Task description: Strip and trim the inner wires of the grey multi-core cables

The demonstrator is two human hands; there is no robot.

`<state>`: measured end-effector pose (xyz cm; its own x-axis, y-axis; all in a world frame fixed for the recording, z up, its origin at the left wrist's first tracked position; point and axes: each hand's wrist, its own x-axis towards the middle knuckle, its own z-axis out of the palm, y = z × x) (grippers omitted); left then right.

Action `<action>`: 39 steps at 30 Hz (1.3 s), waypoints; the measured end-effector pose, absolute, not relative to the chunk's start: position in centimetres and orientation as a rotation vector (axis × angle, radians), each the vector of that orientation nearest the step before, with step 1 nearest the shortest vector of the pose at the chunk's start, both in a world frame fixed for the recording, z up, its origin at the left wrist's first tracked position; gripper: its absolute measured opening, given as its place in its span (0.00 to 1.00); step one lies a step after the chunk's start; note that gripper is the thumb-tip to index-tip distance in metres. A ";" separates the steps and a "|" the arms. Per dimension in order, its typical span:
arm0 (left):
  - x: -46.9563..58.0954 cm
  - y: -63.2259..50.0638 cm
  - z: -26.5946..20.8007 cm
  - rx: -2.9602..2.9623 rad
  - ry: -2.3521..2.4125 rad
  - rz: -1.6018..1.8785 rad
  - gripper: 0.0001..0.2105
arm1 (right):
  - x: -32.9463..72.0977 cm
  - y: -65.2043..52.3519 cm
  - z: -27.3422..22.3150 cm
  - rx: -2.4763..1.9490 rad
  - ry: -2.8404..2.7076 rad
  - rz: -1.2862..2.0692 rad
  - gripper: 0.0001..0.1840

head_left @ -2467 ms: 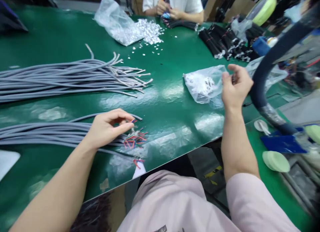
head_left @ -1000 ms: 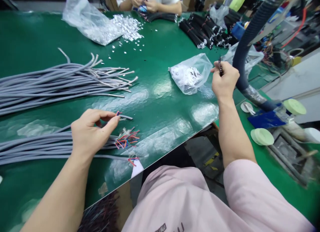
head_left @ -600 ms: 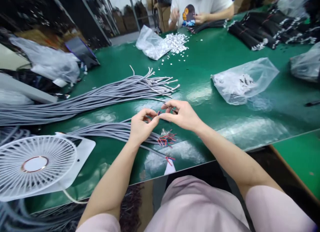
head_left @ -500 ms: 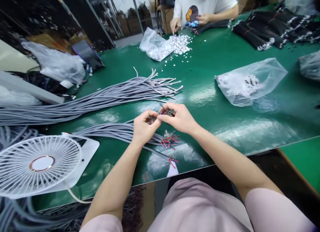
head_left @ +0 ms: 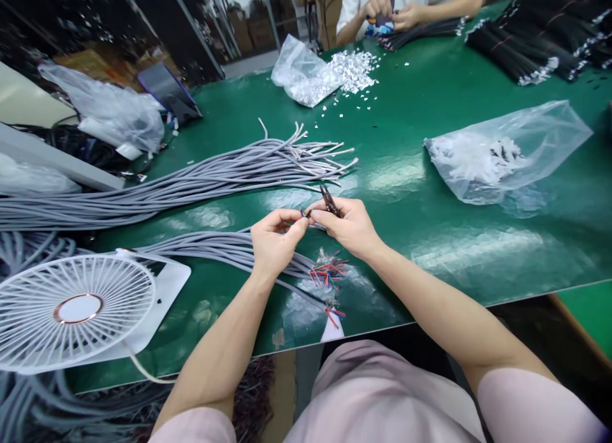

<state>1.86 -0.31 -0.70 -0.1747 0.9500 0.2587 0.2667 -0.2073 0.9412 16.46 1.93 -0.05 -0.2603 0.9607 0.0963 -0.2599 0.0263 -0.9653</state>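
My left hand [head_left: 277, 240] is closed, its thumb and index finger pinching the end of a grey cable whose thin coloured wires [head_left: 302, 213] show at the fingertips. Against those wires press the thumb and index fingertip of my right hand [head_left: 348, 226]. Small dark pliers [head_left: 329, 202] rest in the right hand's fingers, jaws pointing up and away from the wires. Just below both hands lies a bundle of grey cables [head_left: 224, 250] with stripped red, blue and green wire ends [head_left: 329, 271]. One separate cable end [head_left: 332, 314] lies nearer the table edge.
A longer bundle of grey cables [head_left: 229, 169] lies beyond my hands. At left stands a white fan [head_left: 81, 309]. Clear bags [head_left: 482, 166] of white parts, loose white pieces [head_left: 354, 70] and black cable bundles [head_left: 516, 51] lie farther back, where a co-worker's hands [head_left: 392, 13] work.
The pliers in my right hand have turned, so their jaws show more plainly. My hands stay together at the wires. Across the table, a co-worker's hand has risen from the white pieces.
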 end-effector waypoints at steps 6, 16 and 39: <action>1.5 0.2 -0.8 1.680 1.113 1.508 0.02 | 16.3 2.3 -0.5 -0.789 -1.045 1.659 0.06; 0.1 0.2 0.8 1.659 1.083 1.146 0.12 | 16.6 1.5 -0.1 -0.764 -1.384 1.426 0.06; -0.3 0.9 0.3 1.513 1.137 1.031 0.23 | 14.8 2.6 -1.9 -0.796 -0.909 1.921 0.19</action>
<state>-0.34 0.86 0.28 0.2131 0.9736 0.0812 0.1756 -0.1199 0.9771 14.84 2.57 -1.85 -0.4411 0.8790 -0.1812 -0.4171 -0.3796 -0.8258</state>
